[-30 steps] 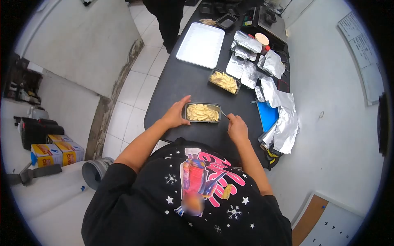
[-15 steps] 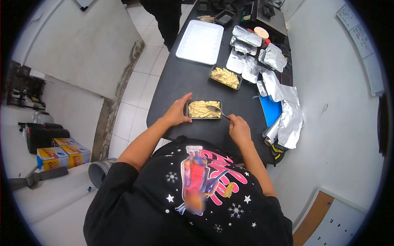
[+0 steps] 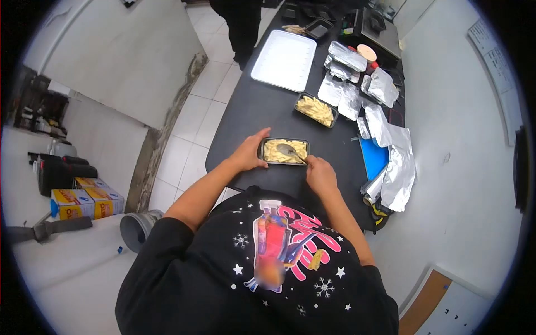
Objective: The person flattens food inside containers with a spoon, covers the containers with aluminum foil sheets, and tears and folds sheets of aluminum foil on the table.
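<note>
Near the table's front edge sits a small black tray [image 3: 285,163] filled with pale yellow pasta [image 3: 273,149], apparently penne in a creamy sauce. My left hand [image 3: 248,152] grips the tray's left end, fingers at the far corner and thumb at the near one. In my right hand [image 3: 321,176] is a metal spoon [image 3: 286,150], its bowl resting on the pasta. Just beyond, a second black tray [image 3: 329,124] with the same pasta [image 3: 315,110] stands on the dark table [image 3: 240,106].
A white rectangular tray [image 3: 283,60] lies further back. Foil-covered packs [image 3: 347,56], foil sheets [image 3: 399,167] and a blue flat item [image 3: 373,157] line the right side. A scale [image 3: 382,33] and black containers [image 3: 319,28] are at the back. Another person's dark-clothed legs [image 3: 240,28] stand beyond the table.
The spoon's bowl has shifted slightly left over the pasta, and my right hand has come closer to the tray. My left hand keeps its grip. The whole view has shifted a little.
</note>
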The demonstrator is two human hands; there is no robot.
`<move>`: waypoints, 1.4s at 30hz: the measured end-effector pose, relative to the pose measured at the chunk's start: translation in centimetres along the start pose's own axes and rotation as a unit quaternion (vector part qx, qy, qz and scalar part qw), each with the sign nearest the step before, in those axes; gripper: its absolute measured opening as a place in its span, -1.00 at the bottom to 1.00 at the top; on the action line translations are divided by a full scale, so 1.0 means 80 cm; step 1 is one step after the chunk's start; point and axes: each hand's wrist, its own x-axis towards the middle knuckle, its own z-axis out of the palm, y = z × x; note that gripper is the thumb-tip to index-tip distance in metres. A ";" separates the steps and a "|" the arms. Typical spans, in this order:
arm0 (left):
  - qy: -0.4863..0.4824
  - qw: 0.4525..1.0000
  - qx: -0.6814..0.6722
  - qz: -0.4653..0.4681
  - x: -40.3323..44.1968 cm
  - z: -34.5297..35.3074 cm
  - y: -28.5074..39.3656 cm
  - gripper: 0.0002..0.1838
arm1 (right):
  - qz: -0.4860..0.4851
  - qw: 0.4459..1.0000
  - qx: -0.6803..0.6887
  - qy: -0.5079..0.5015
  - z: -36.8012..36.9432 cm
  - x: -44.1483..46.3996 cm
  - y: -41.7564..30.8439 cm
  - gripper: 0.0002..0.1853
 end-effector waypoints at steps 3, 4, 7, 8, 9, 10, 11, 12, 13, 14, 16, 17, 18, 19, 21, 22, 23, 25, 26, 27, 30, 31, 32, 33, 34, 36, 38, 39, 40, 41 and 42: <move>0.005 1.000 -0.006 0.001 -0.001 0.001 -0.001 0.21 | 0.025 0.999 -0.008 -0.034 -0.013 0.005 -0.018 -0.81; 0.006 1.000 -0.005 -0.002 -0.001 0.002 -0.001 0.22 | 0.025 0.999 -0.013 -0.045 -0.011 0.010 -0.022 -0.80; 0.005 1.000 -0.014 -0.007 -0.001 0.006 -0.004 0.21 | 0.030 0.995 -0.045 -0.083 -0.014 0.020 -0.030 -0.80; 0.006 1.000 -0.016 -0.010 -0.002 0.004 -0.006 0.20 | 0.031 0.993 -0.066 -0.098 -0.020 0.018 -0.033 -0.79; 0.008 1.000 -0.022 0.008 -0.004 0.011 -0.008 0.18 | 0.018 0.990 -0.086 -0.111 -0.026 0.023 -0.040 -0.79; 0.033 0.999 -0.014 0.025 -0.003 0.010 -0.008 0.17 | 0.019 0.992 -0.072 -0.101 -0.023 0.022 -0.035 -0.79; 0.027 1.000 -0.004 0.011 -0.008 0.006 0.001 0.11 | 0.010 0.993 -0.077 -0.091 -0.029 0.019 -0.041 -0.80; 0.021 1.000 -0.002 0.008 -0.012 0.005 0.001 0.13 | -0.021 0.996 -0.057 -0.071 -0.030 0.019 -0.043 -0.80; 0.026 0.999 -0.017 0.032 -0.010 0.013 -0.012 0.15 | -0.016 0.995 -0.053 -0.081 -0.023 0.022 -0.040 -0.80; 0.028 0.997 -0.047 0.045 -0.002 0.022 -0.032 0.21 | -0.048 0.994 -0.060 -0.072 -0.015 0.030 -0.034 -0.81; 0.015 0.996 -0.073 0.046 -0.003 0.016 -0.031 0.27 | -0.030 0.995 -0.036 -0.083 -0.012 0.036 -0.034 -0.78; 0.020 0.997 -0.064 0.047 -0.006 0.014 -0.032 0.28 | -0.022 0.994 -0.050 -0.091 -0.013 0.037 -0.034 -0.77; 0.019 0.997 -0.057 0.049 -0.007 0.012 -0.031 0.29 | -0.021 0.994 -0.057 -0.087 -0.019 0.040 -0.041 -0.77; 0.011 0.998 -0.051 0.047 -0.003 0.019 -0.030 0.30 | -0.015 0.994 -0.059 -0.087 -0.024 0.039 -0.036 -0.78; 0.019 0.996 -0.065 0.056 0.001 0.024 -0.033 0.29 | -0.011 0.994 -0.067 -0.092 -0.027 0.040 -0.037 -0.78; 0.020 0.996 -0.071 0.058 0.000 0.027 -0.037 0.29 | -0.016 0.993 -0.068 -0.098 -0.024 0.041 -0.038 -0.78; 0.034 0.994 -0.074 0.065 -0.003 0.028 -0.044 0.29 | -0.016 0.992 -0.069 -0.105 -0.020 0.037 -0.038 -0.79; 0.036 0.991 -0.089 0.097 0.005 0.027 -0.044 0.29 | -0.019 0.991 -0.067 -0.117 -0.014 0.037 -0.039 -0.79; 0.033 0.992 -0.083 0.089 0.006 0.027 -0.041 0.28 | -0.006 0.991 -0.064 -0.118 -0.017 0.035 -0.035 -0.79; 0.028 0.994 -0.073 0.081 0.002 0.016 -0.034 0.28 | 0.012 0.992 -0.062 -0.111 -0.024 0.032 -0.034 -0.79; 0.013 0.998 -0.058 0.020 -0.003 0.014 -0.025 0.27 | 0.063 0.992 -0.055 -0.096 -0.033 0.021 -0.029 -0.79; 0.012 0.998 -0.057 0.011 -0.004 0.015 -0.023 0.27 | 0.072 0.992 -0.055 -0.093 -0.035 0.019 -0.026 -0.80; 0.016 0.998 -0.055 0.001 -0.003 0.012 -0.021 0.26 | 0.076 0.991 -0.053 -0.100 -0.036 0.017 -0.022 -0.79; 0.011 0.998 -0.056 0.010 -0.001 0.011 -0.020 0.26 | 0.076 0.990 -0.052 -0.109 -0.035 0.016 -0.018 -0.79; 0.007 0.998 -0.057 0.018 0.000 0.009 -0.020 0.26 | 0.074 0.989 -0.051 -0.119 -0.034 0.016 -0.015 -0.78; 0.008 0.998 -0.050 0.025 -0.003 0.007 -0.021 0.25 | 0.065 0.991 -0.048 -0.103 -0.037 0.012 -0.016 -0.77; 0.007 0.999 -0.042 0.030 0.001 0.010 -0.024 0.23 | 0.058 0.995 -0.030 -0.078 -0.047 0.009 -0.019 -0.78; 0.011 0.998 -0.052 0.028 0.000 0.006 -0.018 0.22 | 0.059 0.994 -0.045 -0.082 -0.040 0.012 -0.011 -0.77; 0.006 0.998 -0.053 0.018 0.002 0.004 -0.015 0.21 | 0.062 0.992 -0.058 -0.090 -0.032 0.017 -0.003 -0.75; -0.004 0.998 -0.057 0.003 0.004 0.004 -0.016 0.21 | 0.078 0.990 -0.063 -0.104 -0.035 0.020 -0.006 -0.76; 0.016 0.999 -0.032 0.032 0.004 0.007 -0.018 0.21 | 0.060 0.991 -0.058 -0.104 -0.035 0.021 0.000 -0.76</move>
